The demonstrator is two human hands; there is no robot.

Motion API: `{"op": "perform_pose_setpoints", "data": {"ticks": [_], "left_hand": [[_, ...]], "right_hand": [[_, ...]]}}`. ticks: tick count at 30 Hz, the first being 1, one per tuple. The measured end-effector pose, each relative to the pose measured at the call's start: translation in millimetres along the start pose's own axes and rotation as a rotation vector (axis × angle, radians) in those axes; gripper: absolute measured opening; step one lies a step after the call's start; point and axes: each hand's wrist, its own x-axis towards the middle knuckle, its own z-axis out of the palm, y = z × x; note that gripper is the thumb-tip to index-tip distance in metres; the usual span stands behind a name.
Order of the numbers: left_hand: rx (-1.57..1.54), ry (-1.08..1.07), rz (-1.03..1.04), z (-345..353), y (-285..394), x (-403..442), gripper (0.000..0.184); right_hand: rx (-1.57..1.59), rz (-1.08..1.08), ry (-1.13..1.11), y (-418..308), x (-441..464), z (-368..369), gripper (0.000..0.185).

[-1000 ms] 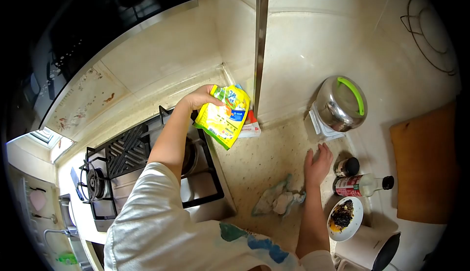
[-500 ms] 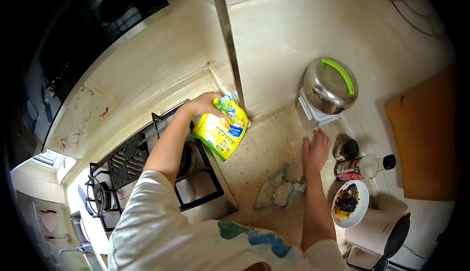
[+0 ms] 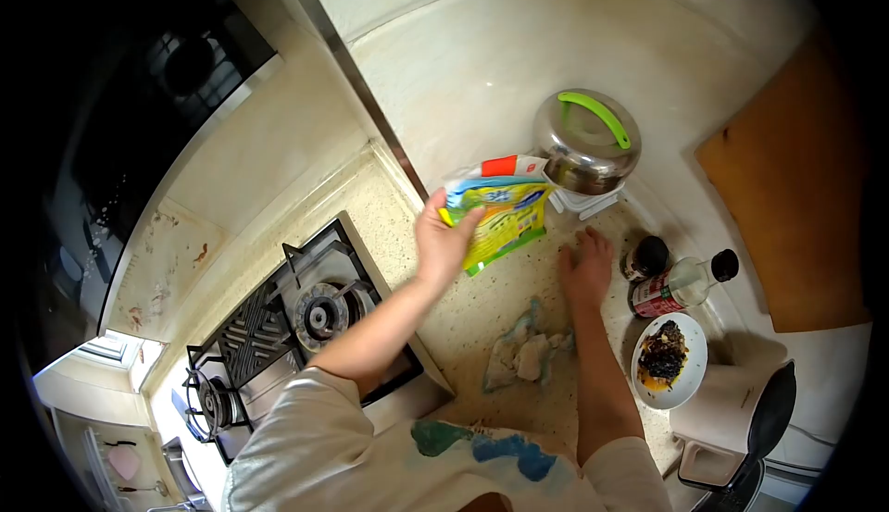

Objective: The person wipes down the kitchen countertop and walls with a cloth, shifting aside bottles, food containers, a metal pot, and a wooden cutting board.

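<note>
My left hand [image 3: 447,239] grips a yellow, green and blue printed plastic pouch [image 3: 505,216] by its left side, thumb across its front. The pouch is held above the counter, and its upper right corner overlaps the edge of a steel pot with a green-handled lid [image 3: 588,142]. My right hand [image 3: 587,264] rests on the counter with its fingers loosely spread, holding nothing. Just right of it stand a small dark-capped jar [image 3: 645,258] and a glass bottle with a red label [image 3: 676,288]. A crumpled damp cloth [image 3: 528,355] lies below and left of it.
A gas stove [image 3: 306,327] sits on the left under a dark range hood [image 3: 157,95]. On the right are a white bowl of dark food [image 3: 696,373], a pale kettle [image 3: 722,412] and a wooden board [image 3: 787,179] against the wall.
My left hand has carried the pouch rightward, away from the stove toward the pot. The camera view has shifted a little. My right hand remains at the counter beside the jar.
</note>
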Motion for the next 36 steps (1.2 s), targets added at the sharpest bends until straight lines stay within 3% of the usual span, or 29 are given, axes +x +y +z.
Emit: {"op": "perform_pose_setpoints", "data": {"ticks": [3, 4, 7, 13, 16, 19, 20, 22, 24, 26, 30, 32, 34, 36], "left_hand": [[0.12, 0.193, 0.138, 36, -42, -4, 0.037], [0.384, 0.267, 0.103, 43, -42, -13, 0.059], [0.111, 0.283, 0.148, 46, -84, -18, 0.065], [0.021, 0.199, 0.069, 24, -95, -22, 0.048], [0.359, 0.13, 0.047, 25, -83, -17, 0.05], [0.468, 0.319, 0.201, 31, -69, -36, 0.053], [0.323, 0.359, 0.204, 28, -75, -48, 0.059], [0.469, 0.172, 0.282, 22, -48, -95, 0.071], [0.415, -0.415, 0.379, 20, -43, -145, 0.059], [0.802, -0.964, 0.471, 14, -27, -171, 0.039], [0.792, -0.89, 0.283, -25, -50, -164, 0.024], [0.852, -0.664, 0.204, -51, -58, -150, 0.028], [0.921, -0.3, 0.301, -72, -73, -134, 0.033], [1.166, -0.048, 0.254, -86, -88, -100, 0.037]], "right_hand": [[-0.017, 0.008, 0.005, 4, 0, 4, 0.034], [-0.016, 0.004, 0.008, 5, 0, 6, 0.035], [-0.025, -0.004, 0.024, 6, 0, 5, 0.036], [-0.031, -0.004, 0.0, 1, 1, 3, 0.034], [-0.016, 0.002, 0.0, 1, 0, 5, 0.032], [-0.044, -0.051, 0.027, 4, 1, 6, 0.033], [-0.064, -0.076, 0.048, 4, 0, 7, 0.033], [-0.068, -0.074, 0.025, 1, 2, 4, 0.033], [-0.071, -0.066, -0.011, -4, -1, 2, 0.032], [-0.063, -0.056, 0.013, -5, 1, 2, 0.031], [-0.062, -0.082, 0.016, 0, 1, 6, 0.03], [-0.075, -0.061, 0.019, -1, 1, 6, 0.028], [-0.077, -0.082, 0.023, -3, 1, 6, 0.029], [-0.088, -0.106, 0.021, -1, -2, 4, 0.029]]}}
